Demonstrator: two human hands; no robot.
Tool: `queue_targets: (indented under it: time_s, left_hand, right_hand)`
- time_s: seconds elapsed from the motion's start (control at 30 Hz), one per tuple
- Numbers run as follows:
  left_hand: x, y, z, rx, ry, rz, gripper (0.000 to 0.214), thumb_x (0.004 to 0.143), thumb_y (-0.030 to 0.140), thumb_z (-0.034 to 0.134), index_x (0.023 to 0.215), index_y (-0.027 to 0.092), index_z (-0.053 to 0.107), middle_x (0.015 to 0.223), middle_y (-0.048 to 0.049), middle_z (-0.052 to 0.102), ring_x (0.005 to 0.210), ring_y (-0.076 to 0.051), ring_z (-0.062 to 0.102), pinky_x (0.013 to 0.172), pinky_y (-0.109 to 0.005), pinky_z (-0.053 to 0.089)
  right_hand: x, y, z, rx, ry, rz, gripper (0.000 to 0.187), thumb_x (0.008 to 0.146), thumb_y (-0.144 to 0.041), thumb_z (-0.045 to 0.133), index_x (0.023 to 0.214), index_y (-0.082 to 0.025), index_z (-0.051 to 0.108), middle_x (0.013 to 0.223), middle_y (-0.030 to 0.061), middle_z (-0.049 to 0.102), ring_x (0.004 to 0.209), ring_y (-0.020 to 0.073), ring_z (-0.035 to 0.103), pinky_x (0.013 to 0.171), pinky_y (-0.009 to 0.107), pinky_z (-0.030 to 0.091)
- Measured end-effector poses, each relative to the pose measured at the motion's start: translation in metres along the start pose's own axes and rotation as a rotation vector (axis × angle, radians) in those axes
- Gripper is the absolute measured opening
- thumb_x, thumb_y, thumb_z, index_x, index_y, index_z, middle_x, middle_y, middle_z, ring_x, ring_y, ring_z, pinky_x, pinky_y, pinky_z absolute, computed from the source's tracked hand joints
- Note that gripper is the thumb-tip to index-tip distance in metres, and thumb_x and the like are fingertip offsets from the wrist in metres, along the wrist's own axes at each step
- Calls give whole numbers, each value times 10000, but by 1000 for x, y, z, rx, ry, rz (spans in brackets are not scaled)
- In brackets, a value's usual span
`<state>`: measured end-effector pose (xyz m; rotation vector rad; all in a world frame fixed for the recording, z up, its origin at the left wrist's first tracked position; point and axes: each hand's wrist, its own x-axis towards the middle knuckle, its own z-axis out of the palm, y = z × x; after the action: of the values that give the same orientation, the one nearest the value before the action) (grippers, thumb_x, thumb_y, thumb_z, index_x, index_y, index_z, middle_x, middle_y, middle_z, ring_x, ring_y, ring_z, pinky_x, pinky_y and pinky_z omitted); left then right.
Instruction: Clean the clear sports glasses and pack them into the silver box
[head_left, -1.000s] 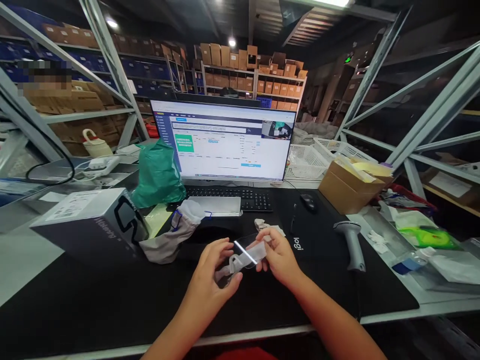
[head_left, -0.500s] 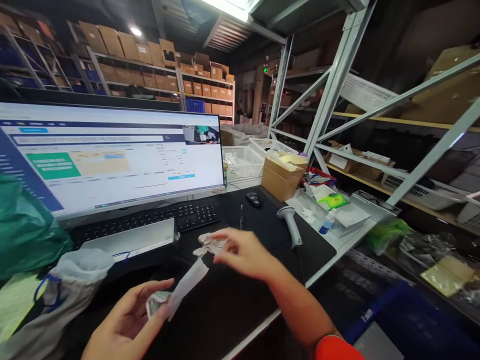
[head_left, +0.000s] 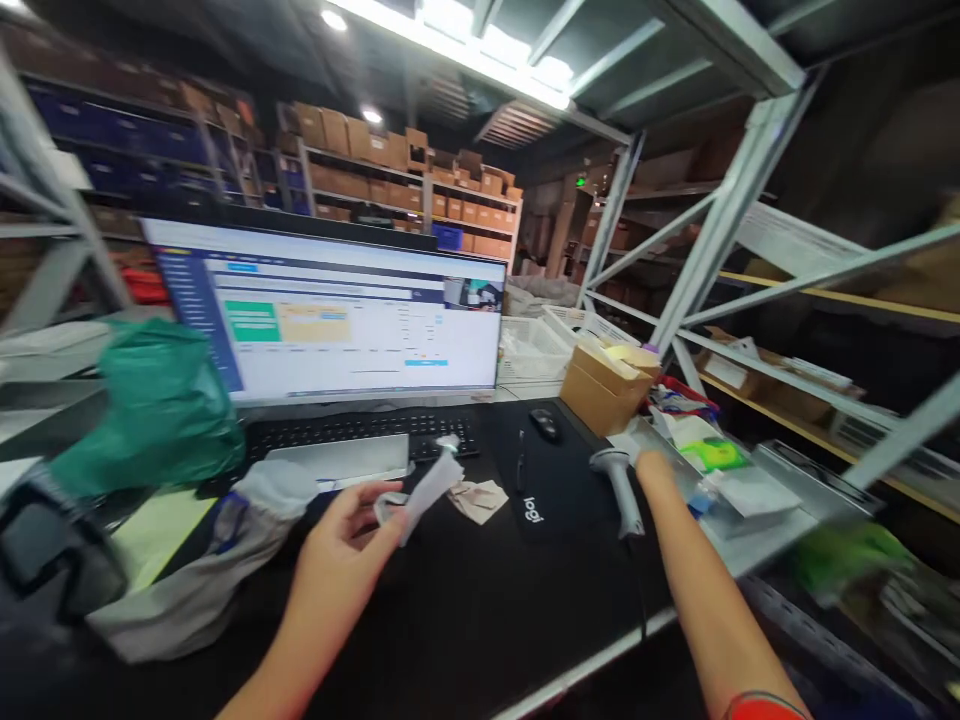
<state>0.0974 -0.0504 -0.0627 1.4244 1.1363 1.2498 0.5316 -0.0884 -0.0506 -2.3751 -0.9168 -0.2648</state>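
My left hand [head_left: 352, 540] is closed, thumb against fingers, around a thin white strip [head_left: 433, 486], perhaps paper or plastic. A small pale, greyish piece also shows between the fingers; its kind is unclear. Just right of the strip, a crumpled beige piece of paper [head_left: 478, 500] lies on the black mat. My right arm stretches past the handheld barcode scanner [head_left: 619, 488] toward the metal tray [head_left: 671, 468] on the right. Only the wrist end of my right hand [head_left: 652, 466] shows clearly; its fingers are blurred or hidden.
A monitor [head_left: 360, 325] and keyboard [head_left: 300, 431] stand at the back. Left are a green plastic bag [head_left: 165, 410] and a grey drawstring pouch [head_left: 225, 575]. A pen [head_left: 520, 460], mouse [head_left: 545, 424] and cardboard box [head_left: 602, 388] are on the right, before metal shelving.
My right hand has let go of the crumpled beige paper, which rests on the mat, and has moved right past the scanner. My left hand still holds the strip. The view has shifted left.
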Motion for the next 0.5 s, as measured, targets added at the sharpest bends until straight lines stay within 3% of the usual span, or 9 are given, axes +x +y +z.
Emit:
queue_targets:
  time_s: [0.1,0.17,0.23,0.27,0.3,0.4,0.5]
  left_hand:
    - [-8,-3,5,-17,-12,-8,523,681,533,721,1039,160,643,938,-80,713,808,-222,686,706,-317,570]
    - [-14,-3,7,-1,28,26,470,717,504,699,1043,172,639,1033,-94,705,882,-232,690,776,-350,582]
    - [-18,-3,9,41,78,87,416,752,459,682,1065,189,639,1096,-89,688,956,-232,678,836,-366,582]
    - [-20,-3,9,62,101,128,395,770,433,673,1085,198,638,1112,-83,679,979,-228,669,857,-368,580]
    - [-22,-4,9,79,121,171,378,787,409,664,1103,204,634,1123,-77,671,992,-221,662,875,-368,579]
    - [-28,-5,11,111,153,281,345,826,349,644,1141,212,615,1142,-69,653,981,-199,659,900,-366,579]
    - [-34,-6,12,140,147,342,334,830,300,642,1150,213,601,1150,-64,651,966,-188,671,873,-346,593]
  right_hand:
    - [4,-6,-6,132,51,42,240,965,-313,598,1143,-159,644,1110,103,664,978,216,660,820,381,553]
    - [-9,-17,-11,214,122,31,289,964,-255,524,1212,-129,603,1121,157,655,1005,240,658,808,380,531]
    - [-47,-36,-13,405,193,-6,441,951,-272,477,1364,-116,460,1196,175,621,1004,230,661,797,365,543]
    - [-75,-49,-12,722,215,-29,479,930,-302,523,1375,-149,439,1200,151,623,983,224,670,791,360,557]
    - [-108,-64,-10,986,145,-45,485,899,-357,590,1342,-201,469,1176,112,633,963,218,675,790,356,569]
    - [-205,-111,1,1414,-201,31,396,871,-413,677,1219,-294,529,1096,44,649,916,191,674,770,345,589]
    - [-260,-151,7,1706,-390,106,370,851,-389,716,1161,-333,523,1123,29,652,1018,199,666,876,392,582]
